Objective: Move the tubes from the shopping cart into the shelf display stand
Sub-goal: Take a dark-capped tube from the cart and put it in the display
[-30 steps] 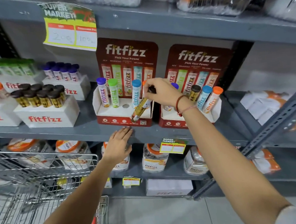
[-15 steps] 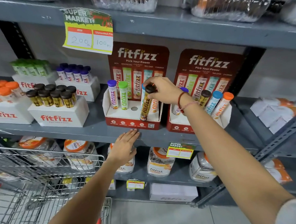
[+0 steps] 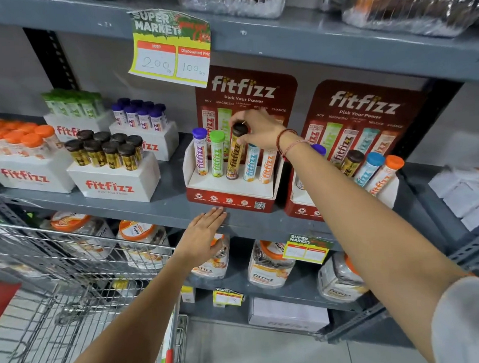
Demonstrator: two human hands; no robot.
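At lower left we see the wire cart (image 3: 72,287). Our left hand (image 3: 202,236), fingers flat and together, rests on the grey metal shelf (image 3: 151,208). Our right hand (image 3: 260,131) pinches the dark cap of a glossy brown tube (image 3: 234,162), standing mid-row in the cardboard stand (image 3: 234,201), centre frame.

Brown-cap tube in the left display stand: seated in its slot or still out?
Seated, near upright: the brown-cap tube has its base in the display stand, between green and blue tubes. Right hand fingers grip its cap.
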